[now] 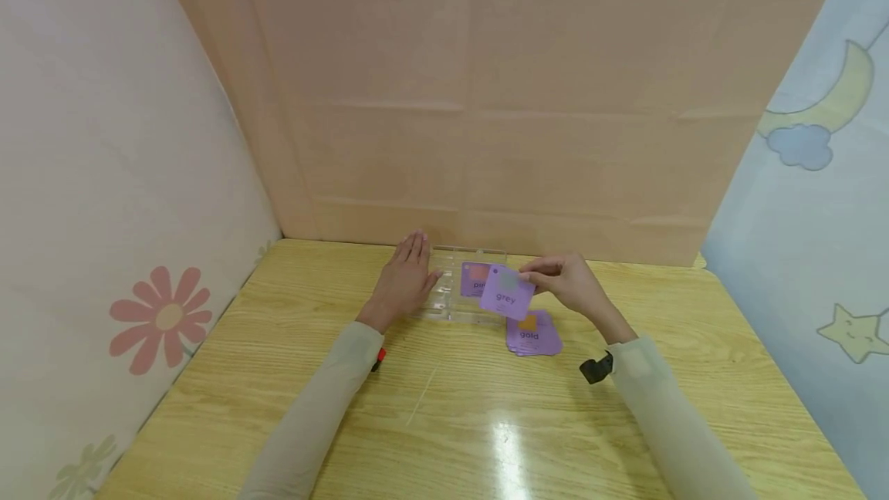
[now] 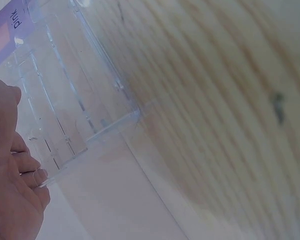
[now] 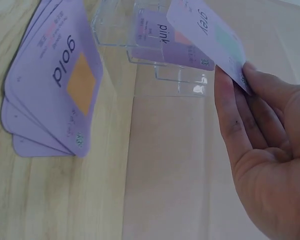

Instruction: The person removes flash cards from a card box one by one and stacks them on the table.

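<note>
Between thumb and fingers my right hand [image 1: 572, 282] pinches a purple card marked "grey" [image 1: 508, 294] by its edge. That card is held up in front of a clear plastic stepped rack [image 1: 444, 262]. Inside the rack a purple "pink" card [image 1: 475, 281] stands, partly covered by the grey one in the head view. My left hand [image 1: 405, 278] lies at the rack's left side, its fingers extended toward the back; in the left wrist view its fingertips touch the rack's edge. A fanned stack of purple cards [image 3: 50, 85], with "gold" on top, lies on the table in front of the rack.
The wooden table [image 1: 292, 376] ends at a tan paper-covered wall [image 1: 472, 137] just behind the rack. Side panels stand left and right, one with a pink flower [image 1: 167, 318], the other with a moon [image 1: 850, 83]. A black strap end [image 1: 597, 368] hangs by the right wrist.
</note>
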### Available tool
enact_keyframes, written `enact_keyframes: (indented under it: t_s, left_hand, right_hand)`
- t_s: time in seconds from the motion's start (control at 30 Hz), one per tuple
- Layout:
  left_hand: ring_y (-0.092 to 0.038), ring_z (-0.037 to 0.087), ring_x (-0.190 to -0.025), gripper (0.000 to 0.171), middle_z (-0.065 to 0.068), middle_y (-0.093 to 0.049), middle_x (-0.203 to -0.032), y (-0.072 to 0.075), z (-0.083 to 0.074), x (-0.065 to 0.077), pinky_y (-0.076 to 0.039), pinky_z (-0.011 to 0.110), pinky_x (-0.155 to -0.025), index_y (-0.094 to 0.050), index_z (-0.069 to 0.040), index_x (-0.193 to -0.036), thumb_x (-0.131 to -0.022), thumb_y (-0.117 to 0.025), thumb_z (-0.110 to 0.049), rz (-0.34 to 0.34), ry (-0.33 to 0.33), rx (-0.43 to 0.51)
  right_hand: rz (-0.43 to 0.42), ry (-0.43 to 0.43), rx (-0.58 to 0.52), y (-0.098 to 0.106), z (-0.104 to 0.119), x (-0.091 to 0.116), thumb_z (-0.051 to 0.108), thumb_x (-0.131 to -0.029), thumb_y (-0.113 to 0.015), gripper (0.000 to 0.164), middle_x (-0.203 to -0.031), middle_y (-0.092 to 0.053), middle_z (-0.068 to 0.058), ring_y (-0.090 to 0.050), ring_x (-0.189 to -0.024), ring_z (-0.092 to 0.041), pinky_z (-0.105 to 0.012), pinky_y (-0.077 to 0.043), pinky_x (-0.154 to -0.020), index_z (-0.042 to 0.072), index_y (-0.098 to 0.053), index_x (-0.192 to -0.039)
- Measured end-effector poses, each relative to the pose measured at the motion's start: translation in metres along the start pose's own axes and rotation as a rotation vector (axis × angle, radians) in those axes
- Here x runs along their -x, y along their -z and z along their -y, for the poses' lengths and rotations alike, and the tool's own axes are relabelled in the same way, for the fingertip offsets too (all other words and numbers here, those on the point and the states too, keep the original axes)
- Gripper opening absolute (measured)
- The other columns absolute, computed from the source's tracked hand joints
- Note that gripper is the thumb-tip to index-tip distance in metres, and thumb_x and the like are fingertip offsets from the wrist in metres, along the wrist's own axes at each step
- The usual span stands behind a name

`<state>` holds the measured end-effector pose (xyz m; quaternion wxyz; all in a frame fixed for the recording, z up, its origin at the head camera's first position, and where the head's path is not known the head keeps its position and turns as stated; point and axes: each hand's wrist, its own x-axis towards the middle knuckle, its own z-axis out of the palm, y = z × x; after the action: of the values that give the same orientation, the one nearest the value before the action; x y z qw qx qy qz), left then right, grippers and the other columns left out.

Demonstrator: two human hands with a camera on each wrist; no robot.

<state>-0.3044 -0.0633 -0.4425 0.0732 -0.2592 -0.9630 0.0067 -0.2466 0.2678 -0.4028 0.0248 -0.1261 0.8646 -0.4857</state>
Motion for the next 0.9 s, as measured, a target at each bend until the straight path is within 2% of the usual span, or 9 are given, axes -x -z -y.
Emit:
enact_keyframes:
  t_s: [0.33, 0.73, 0.9]
  left_hand:
    - [-0.022, 0.037, -0.164, 0.075, 0.026, -0.021, -0.173, 0.001, 0.0, -0.001, -0.021, 0.047, -0.136, -0.017, 0.01, -0.164, -0.115, -0.033, -0.045, -0.023, -0.003, -0.027]
    - [-0.016, 0.036, -0.165, 0.075, 0.025, -0.018, -0.174, 0.0, -0.001, -0.001, -0.017, 0.047, -0.136, -0.015, 0.009, -0.164, -0.115, -0.033, -0.045, -0.013, 0.0, 0.01]
    - [-0.017, 0.036, -0.165, 0.075, 0.026, -0.021, -0.173, 0.0, -0.001, -0.001, -0.018, 0.047, -0.136, -0.017, 0.009, -0.164, -0.115, -0.034, -0.044, -0.028, 0.0, 0.006]
  right_hand:
    - [0.023, -0.045, -0.038, 0.003, -0.017, 0.006, 0.018, -0.1, -0.073, 0.025, -0.114, -0.079, -0.022, -0.079, -0.083, -0.015, -0.048, -0.066, -0.084, 0.0, -0.078, -0.117]
    - [0.048, -0.066, -0.007, 0.005, -0.035, 0.015, 0.02, -0.101, -0.072, 0.026, -0.118, -0.078, -0.022, -0.079, -0.087, -0.017, -0.046, -0.066, -0.084, 0.001, -0.079, -0.118]
    - [0.056, -0.083, 0.003, 0.007, -0.043, 0.018, 0.02, -0.102, -0.071, 0.026, -0.119, -0.078, -0.02, -0.079, -0.088, -0.016, -0.043, -0.067, -0.084, 0.003, -0.078, -0.119]
